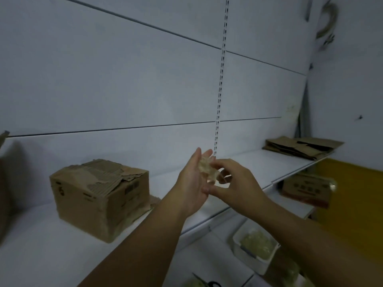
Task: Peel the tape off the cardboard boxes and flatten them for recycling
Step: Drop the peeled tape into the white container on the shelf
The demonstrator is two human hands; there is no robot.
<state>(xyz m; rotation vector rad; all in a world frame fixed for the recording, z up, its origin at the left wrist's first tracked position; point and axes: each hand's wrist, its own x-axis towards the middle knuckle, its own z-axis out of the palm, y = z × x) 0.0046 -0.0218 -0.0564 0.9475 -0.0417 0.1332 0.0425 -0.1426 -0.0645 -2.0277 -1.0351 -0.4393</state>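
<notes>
Head view: A person's hands meet just to the right of a worn cardboard box (pixel 99 195), which stands upright on a white shelf (pixel 41 245) with the paper skin of its top flaps torn away. The left hand (pixel 192 181) is held flat, fingers straight, and a crumpled wad of clear tape (pixel 206 168) lies against its palm. The right hand (pixel 236 183) curls its fingers and thumb around the near end of that wad, pinching it.

Far right of the box, on the same shelf, lies a stack of flattened cardboard (pixel 300 148). Below and to the right of the box, a white bin (pixel 236 239) holds more balled-up tape.

The likely snag is the adhesive. The wad may cling to the flat left palm or to the pinching fingers, stretch into a string and miss the bin when released. The box itself is not yet collapsed, and whether any tape remains on it cannot be told from here. Its ragged top suggests that hasty pulling would strip more paper.
</notes>
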